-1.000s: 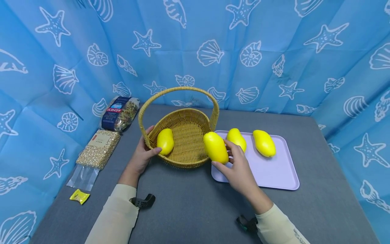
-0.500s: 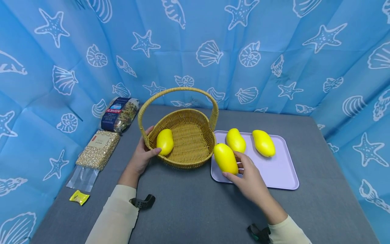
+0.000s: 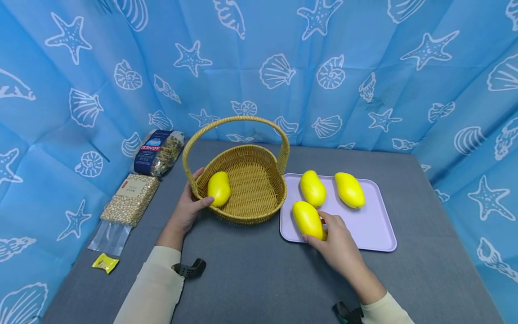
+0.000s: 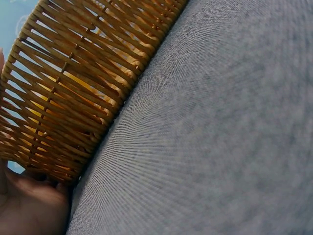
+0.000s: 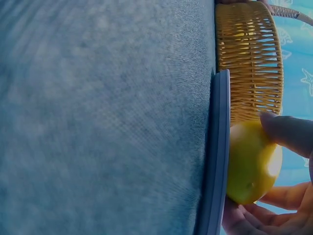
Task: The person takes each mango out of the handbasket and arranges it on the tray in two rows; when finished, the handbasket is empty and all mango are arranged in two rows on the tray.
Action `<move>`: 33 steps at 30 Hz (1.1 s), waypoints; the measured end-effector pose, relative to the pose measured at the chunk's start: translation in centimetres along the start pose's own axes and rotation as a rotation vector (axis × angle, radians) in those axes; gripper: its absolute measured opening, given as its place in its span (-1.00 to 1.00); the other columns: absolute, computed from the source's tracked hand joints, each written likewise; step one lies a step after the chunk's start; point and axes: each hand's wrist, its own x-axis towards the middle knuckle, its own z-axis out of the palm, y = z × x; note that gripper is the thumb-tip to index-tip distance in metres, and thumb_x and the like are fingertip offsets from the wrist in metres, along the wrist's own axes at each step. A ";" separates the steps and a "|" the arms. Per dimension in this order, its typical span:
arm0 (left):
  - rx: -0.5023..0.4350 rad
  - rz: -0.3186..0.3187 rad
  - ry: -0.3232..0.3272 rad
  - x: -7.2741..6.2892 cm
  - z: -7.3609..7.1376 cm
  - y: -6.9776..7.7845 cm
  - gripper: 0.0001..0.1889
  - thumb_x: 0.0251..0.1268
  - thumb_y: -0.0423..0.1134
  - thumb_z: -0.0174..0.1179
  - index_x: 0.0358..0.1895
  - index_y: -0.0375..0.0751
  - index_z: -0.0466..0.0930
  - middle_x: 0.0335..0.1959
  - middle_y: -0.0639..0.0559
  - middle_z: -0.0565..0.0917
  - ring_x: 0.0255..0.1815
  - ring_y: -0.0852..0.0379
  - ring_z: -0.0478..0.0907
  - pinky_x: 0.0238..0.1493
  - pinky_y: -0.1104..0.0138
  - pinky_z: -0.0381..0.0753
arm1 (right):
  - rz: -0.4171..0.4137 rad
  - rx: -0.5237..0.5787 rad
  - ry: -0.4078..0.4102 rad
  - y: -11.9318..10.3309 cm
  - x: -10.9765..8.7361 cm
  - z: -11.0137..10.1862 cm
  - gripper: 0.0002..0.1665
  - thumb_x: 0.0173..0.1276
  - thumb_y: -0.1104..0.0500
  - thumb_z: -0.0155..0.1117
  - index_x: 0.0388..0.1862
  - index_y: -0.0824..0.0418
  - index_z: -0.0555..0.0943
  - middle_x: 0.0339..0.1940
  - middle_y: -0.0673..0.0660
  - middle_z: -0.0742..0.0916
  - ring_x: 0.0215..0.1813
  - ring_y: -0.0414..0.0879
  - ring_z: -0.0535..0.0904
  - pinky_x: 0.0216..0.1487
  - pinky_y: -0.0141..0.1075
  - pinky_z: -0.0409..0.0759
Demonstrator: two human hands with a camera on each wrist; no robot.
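Head view: right hand (image 3: 336, 245) grasping a yellow mango (image 3: 306, 218) at the lower left of the lilac tray (image 3: 360, 229), right of frame centre. Left hand (image 3: 189, 208) grips the left rim of the wicker basket (image 3: 252, 191), just left of centre; second mango (image 3: 220, 186) inside it, left side.

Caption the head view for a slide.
Right grip on a yellow mango at the lilac tray, left grip on the wicker basket.

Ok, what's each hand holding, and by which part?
The left hand grips the basket by the left side of its rim; the right hand holds a yellow mango by its near end.
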 end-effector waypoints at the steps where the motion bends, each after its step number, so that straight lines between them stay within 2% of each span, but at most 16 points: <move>1: -0.001 -0.001 0.000 0.0 0.0 0.0 -0.05 0.50 -0.58 0.21 0.81 0.05 -0.01 0.72 -0.10 0.18 0.57 -0.10 0.25 0.39 0.29 0.42 | 0.005 -0.010 0.000 0.0 0.0 0.0 -0.07 0.37 0.07 0.65 0.54 0.49 0.43 0.22 0.41 0.61 0.07 0.20 0.57 0.14 0.16 0.58; 10: -0.011 -0.005 0.005 0.0 0.1 0.1 -0.05 0.50 -0.59 0.21 0.81 0.02 -0.01 0.72 -0.10 0.17 0.59 -0.11 0.23 0.41 0.28 0.41 | 0.020 -0.025 0.007 -0.3 -0.1 0.0 -0.18 0.51 0.04 0.53 0.51 0.51 0.46 0.18 0.38 0.64 -0.03 0.12 0.58 0.04 0.07 0.61; 16: -0.009 -0.012 0.008 -0.1 0.1 0.2 -0.04 0.50 -0.58 0.22 0.81 0.09 0.02 0.72 -0.09 0.16 0.59 -0.10 0.23 0.40 0.29 0.42 | 0.029 -0.017 0.013 -0.3 0.2 0.2 -0.15 0.47 0.05 0.56 0.51 0.50 0.46 0.18 0.37 0.65 -0.03 0.12 0.62 0.02 0.07 0.63; 21: -0.006 -0.009 0.009 -0.1 0.1 0.1 -0.04 0.50 -0.58 0.22 0.81 0.05 0.00 0.72 -0.11 0.17 0.58 -0.10 0.24 0.39 0.29 0.42 | 0.038 -0.020 0.019 -0.3 0.2 0.2 -0.12 0.47 -0.01 0.55 0.51 0.50 0.45 0.17 0.37 0.67 -0.04 0.14 0.62 0.00 0.07 0.64; 27: -0.010 0.000 0.003 -0.1 0.1 0.0 -0.04 0.49 -0.57 0.24 0.81 0.04 0.00 0.72 -0.11 0.18 0.58 -0.10 0.25 0.40 0.29 0.42 | 0.048 0.010 0.013 -0.2 0.1 0.2 -0.17 0.48 0.04 0.55 0.53 0.46 0.47 0.18 0.36 0.68 0.00 0.15 0.64 0.05 0.11 0.65; 33: -0.005 0.025 -0.010 0.1 -0.1 -0.3 -0.03 0.48 -0.54 0.30 0.81 0.07 0.03 0.71 -0.13 0.18 0.57 -0.09 0.26 0.37 0.28 0.44 | 0.051 0.017 0.034 0.0 0.1 0.4 -0.18 0.50 0.02 0.53 0.52 0.46 0.47 0.15 0.35 0.69 -0.05 0.12 0.64 -0.03 0.06 0.64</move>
